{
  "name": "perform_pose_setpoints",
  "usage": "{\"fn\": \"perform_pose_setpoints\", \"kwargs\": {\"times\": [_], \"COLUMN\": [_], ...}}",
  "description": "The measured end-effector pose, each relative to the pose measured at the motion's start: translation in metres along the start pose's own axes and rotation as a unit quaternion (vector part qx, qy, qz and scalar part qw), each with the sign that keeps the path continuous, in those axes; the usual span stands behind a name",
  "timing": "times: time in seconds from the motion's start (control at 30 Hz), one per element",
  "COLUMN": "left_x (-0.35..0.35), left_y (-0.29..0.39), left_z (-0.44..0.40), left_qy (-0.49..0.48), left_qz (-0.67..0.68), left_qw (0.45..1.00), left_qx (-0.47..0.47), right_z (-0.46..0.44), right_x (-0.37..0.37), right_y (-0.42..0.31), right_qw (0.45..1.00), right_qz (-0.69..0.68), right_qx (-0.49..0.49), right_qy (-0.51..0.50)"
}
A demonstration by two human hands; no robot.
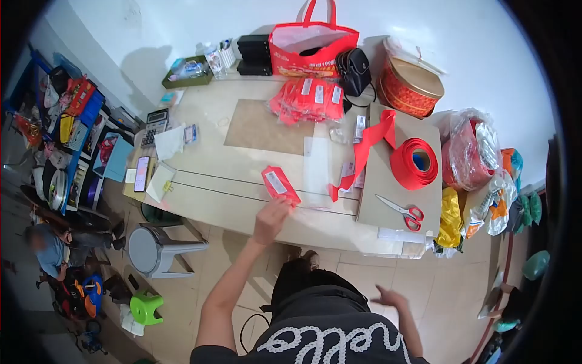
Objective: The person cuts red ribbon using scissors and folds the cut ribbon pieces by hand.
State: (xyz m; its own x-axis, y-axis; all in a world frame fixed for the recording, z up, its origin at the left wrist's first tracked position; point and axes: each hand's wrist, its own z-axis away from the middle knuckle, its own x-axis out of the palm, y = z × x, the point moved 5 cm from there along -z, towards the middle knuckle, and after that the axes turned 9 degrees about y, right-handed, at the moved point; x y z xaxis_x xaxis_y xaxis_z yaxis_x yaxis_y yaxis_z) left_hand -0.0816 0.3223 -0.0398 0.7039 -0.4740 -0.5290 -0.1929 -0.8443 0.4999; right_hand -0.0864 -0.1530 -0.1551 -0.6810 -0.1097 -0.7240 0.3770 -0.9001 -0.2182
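My left hand (273,219) pinches the lower end of a flat red packet (279,185) with a white label, at the table's near edge. Hanging beside my body, my right hand (391,297) holds nothing, its fingers apart. A pile of similar red packets (309,100) lies toward the back of the table. Right of the held packet is a clear plastic sleeve (316,164). A loose red ribbon (371,142) trails near a thick roll of red ribbon (407,162) on a cardboard sheet (388,209), with red-handled scissors (403,212) nearby.
A red shopping bag (312,45), black handbag (354,68) and round red box (412,85) stand along the wall. A phone (141,174) and calculator (156,126) lie at the table's left. Below are a grey stool (145,250) and a seated person (51,255).
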Motion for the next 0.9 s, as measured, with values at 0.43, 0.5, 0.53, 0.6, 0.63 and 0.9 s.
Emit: {"fn": "perform_pose_setpoints", "kwargs": {"times": [0.43, 0.5, 0.53, 0.6, 0.63, 0.9], "left_x": [-0.117, -0.127, -0.130, -0.134, -0.136, -0.112], "left_y": [0.112, 0.120, 0.122, 0.116, 0.110, -0.006], "left_z": [-0.190, -0.198, -0.201, -0.205, -0.208, -0.211], "left_qy": [0.051, 0.042, 0.037, 0.022, 0.012, 0.002], "left_qz": [0.315, 0.297, 0.290, 0.294, 0.305, 0.323], "left_qw": [0.929, 0.937, 0.939, 0.932, 0.922, 0.899], "left_qx": [-0.189, -0.178, -0.180, -0.212, -0.238, -0.295], "right_z": [0.011, 0.014, 0.012, 0.010, 0.004, -0.106], "right_x": [-0.377, -0.392, -0.397, -0.404, -0.406, -0.403], "right_y": [-0.323, -0.336, -0.339, -0.348, -0.352, -0.399], "right_qw": [0.671, 0.667, 0.672, 0.671, 0.678, 0.744], "right_qz": [-0.553, -0.548, -0.534, -0.521, -0.523, -0.478], "right_qx": [-0.456, -0.473, -0.481, -0.490, -0.480, -0.430], "right_qy": [0.192, 0.173, 0.181, 0.193, 0.191, 0.183]}}
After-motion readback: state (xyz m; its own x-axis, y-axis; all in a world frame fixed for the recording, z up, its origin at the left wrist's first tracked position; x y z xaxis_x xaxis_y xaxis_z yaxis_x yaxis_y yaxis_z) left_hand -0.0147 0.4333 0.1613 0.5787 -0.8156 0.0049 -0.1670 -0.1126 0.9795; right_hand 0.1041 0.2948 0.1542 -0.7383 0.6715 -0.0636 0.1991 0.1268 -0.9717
